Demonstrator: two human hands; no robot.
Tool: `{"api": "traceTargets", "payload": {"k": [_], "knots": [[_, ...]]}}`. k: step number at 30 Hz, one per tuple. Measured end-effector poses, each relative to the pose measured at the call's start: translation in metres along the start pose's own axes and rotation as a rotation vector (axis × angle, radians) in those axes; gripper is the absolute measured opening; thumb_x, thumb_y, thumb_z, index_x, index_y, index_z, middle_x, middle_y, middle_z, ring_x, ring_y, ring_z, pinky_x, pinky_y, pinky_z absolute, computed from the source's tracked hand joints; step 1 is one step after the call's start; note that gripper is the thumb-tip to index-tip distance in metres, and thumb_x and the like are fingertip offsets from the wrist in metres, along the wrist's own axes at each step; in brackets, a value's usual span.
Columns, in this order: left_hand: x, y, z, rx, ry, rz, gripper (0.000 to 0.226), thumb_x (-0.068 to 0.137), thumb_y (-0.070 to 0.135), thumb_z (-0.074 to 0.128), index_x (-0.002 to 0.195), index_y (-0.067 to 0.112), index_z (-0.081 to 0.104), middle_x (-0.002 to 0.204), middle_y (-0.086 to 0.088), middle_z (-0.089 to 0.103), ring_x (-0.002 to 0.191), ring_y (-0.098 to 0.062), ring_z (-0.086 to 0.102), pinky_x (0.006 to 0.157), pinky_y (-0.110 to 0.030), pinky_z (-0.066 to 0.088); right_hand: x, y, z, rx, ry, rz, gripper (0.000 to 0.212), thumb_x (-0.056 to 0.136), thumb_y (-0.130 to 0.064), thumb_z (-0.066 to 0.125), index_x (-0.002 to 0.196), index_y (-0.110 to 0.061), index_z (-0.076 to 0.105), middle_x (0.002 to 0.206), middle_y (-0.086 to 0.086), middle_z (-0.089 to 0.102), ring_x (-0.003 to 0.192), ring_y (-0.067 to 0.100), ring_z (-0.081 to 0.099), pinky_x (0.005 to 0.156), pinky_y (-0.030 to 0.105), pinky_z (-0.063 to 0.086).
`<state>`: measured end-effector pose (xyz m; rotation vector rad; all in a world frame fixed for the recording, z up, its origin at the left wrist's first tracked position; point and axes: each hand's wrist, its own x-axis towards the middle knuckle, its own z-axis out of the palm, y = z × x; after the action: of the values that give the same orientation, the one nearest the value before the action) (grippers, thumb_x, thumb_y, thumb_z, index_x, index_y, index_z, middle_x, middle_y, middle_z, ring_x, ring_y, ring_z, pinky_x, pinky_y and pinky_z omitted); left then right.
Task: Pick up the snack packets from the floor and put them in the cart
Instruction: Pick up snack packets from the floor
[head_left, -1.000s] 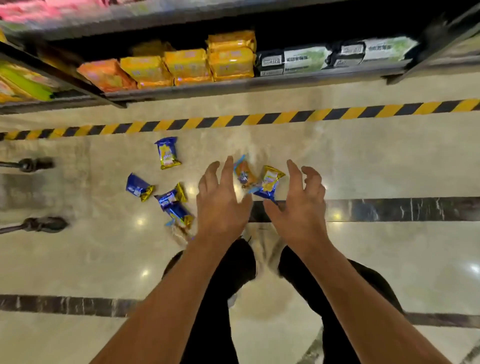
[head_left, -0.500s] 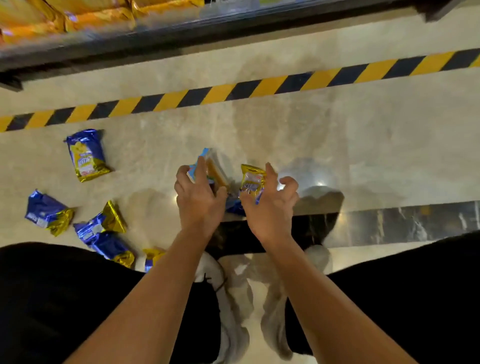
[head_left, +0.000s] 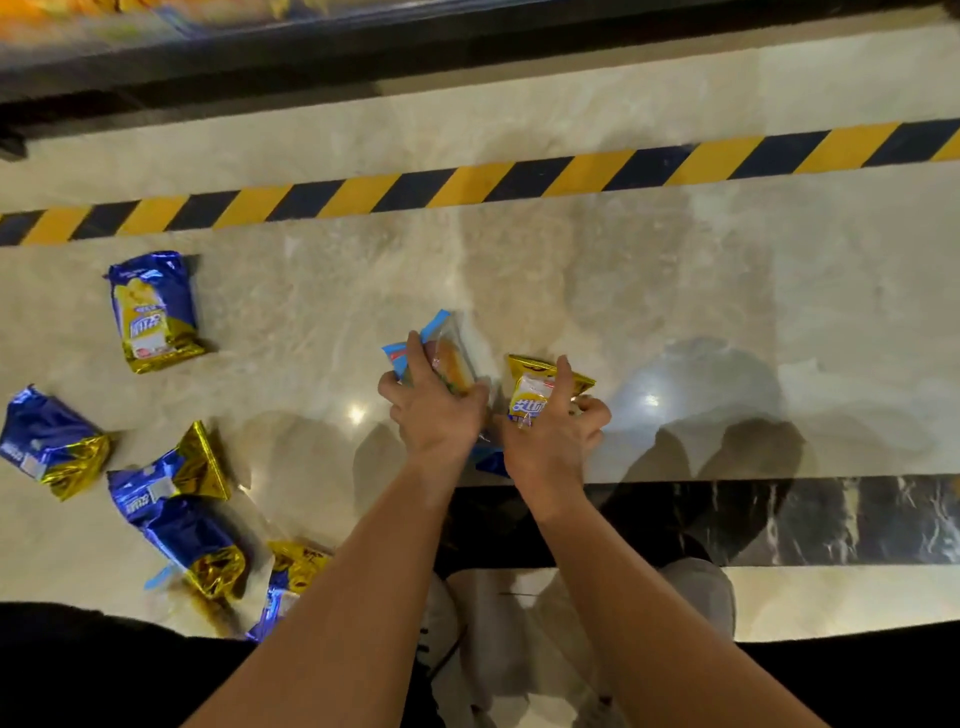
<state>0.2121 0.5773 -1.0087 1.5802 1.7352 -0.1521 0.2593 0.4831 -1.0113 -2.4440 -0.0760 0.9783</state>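
Observation:
My left hand (head_left: 439, 410) grips a clear snack packet with a light-blue edge (head_left: 451, 349) on the marble floor. Right beside it, my right hand (head_left: 556, 434) pinches a gold-and-blue snack packet (head_left: 535, 387), thumb across its front. Several more blue-and-gold packets lie to the left: one upright-facing packet (head_left: 151, 312), one at the far left edge (head_left: 49, 441), and a pile of overlapping ones (head_left: 179, 525) near my knee. The cart is out of view.
A yellow-and-black hazard stripe (head_left: 467, 184) crosses the floor ahead, with a dark shelf base (head_left: 363, 47) behind it. A black marble band (head_left: 779, 519) runs under my forearms. My pale shoes (head_left: 519, 618) and dark trouser legs fill the bottom.
I have crouched lower and the view has closed in on the floor. Both hands went from hovering open above the two packets to gripping them.

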Motion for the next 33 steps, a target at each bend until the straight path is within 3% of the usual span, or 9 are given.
{"api": "traceTargets", "payload": {"k": [10,15,18,21,23,25,28,33], "knots": [[-0.001,-0.001,0.010,0.080,0.050,0.036,0.102,0.074,0.029,0.077,0.155,0.035,0.015,0.144,-0.017,0.027,0.114,-0.042,0.045,0.102,-0.045,0.039,0.006,-0.001,0.008,-0.015,0.028,-0.038,0.089,0.080,-0.038,0.075,0.150,-0.038,0.019,0.132,0.010,0.028,0.112,0.033,0.039,0.093,0.038,0.042],[-0.011,0.006,-0.004,0.041,0.039,0.166,0.102,0.071,0.021,0.074,0.155,0.032,0.016,0.147,-0.013,0.021,0.118,-0.041,0.046,0.100,-0.051,0.046,0.006,-0.007,-0.017,0.041,0.027,-0.086,0.090,0.078,-0.018,0.071,0.151,-0.034,0.022,0.134,0.011,0.037,0.118,0.030,0.040,0.095,0.039,0.044],[-0.020,0.024,-0.024,0.040,0.029,0.201,0.107,0.073,0.022,0.079,0.156,0.030,0.012,0.149,-0.013,0.018,0.121,-0.038,0.047,0.100,-0.048,0.048,-0.002,-0.030,-0.043,0.070,0.029,-0.107,0.091,0.078,-0.017,0.069,0.152,-0.037,0.019,0.135,0.008,0.036,0.119,0.026,0.041,0.088,0.036,0.045],[-0.038,0.046,-0.059,-0.021,0.036,0.241,0.110,0.074,0.023,0.080,0.158,0.029,0.008,0.152,-0.016,0.013,0.127,-0.037,0.043,0.106,-0.045,0.044,-0.019,-0.063,-0.077,0.082,0.015,-0.189,0.093,0.079,-0.024,0.070,0.153,-0.038,0.016,0.133,0.008,0.042,0.117,0.026,0.047,0.087,0.039,0.049],[-0.055,0.062,-0.089,-0.045,0.014,0.256,0.110,0.075,0.022,0.079,0.158,0.029,0.007,0.147,-0.016,0.021,0.127,-0.035,0.042,0.108,-0.039,0.041,-0.036,-0.088,-0.105,0.081,-0.008,-0.220,0.094,0.075,-0.033,0.068,0.153,-0.039,0.015,0.130,0.005,0.050,0.116,0.026,0.050,0.088,0.041,0.050],[-0.077,0.080,-0.125,-0.023,-0.021,0.260,0.109,0.076,0.024,0.078,0.158,0.032,0.007,0.133,-0.013,0.035,0.117,-0.030,0.049,0.099,-0.032,0.044,-0.059,-0.113,-0.135,0.115,-0.020,-0.236,0.095,0.067,-0.043,0.061,0.151,-0.043,0.016,0.127,0.001,0.057,0.114,0.026,0.055,0.089,0.044,0.052],[-0.125,0.109,-0.186,0.006,-0.081,0.270,0.106,0.076,0.032,0.073,0.157,0.041,0.005,0.123,-0.006,0.044,0.108,-0.025,0.055,0.093,-0.038,0.050,-0.105,-0.153,-0.182,0.130,-0.026,-0.267,0.095,0.062,-0.051,0.055,0.149,-0.044,0.019,0.125,-0.001,0.061,0.111,0.022,0.060,0.092,0.044,0.053],[-0.221,0.154,-0.300,-0.033,-0.066,0.306,0.102,0.077,0.034,0.071,0.155,0.042,0.006,0.126,-0.003,0.045,0.109,-0.027,0.055,0.089,-0.039,0.049,-0.204,-0.223,-0.268,0.108,-0.067,-0.359,0.092,0.072,-0.035,0.066,0.152,-0.040,0.022,0.124,-0.004,0.058,0.107,0.016,0.060,0.088,0.034,0.051]]}}
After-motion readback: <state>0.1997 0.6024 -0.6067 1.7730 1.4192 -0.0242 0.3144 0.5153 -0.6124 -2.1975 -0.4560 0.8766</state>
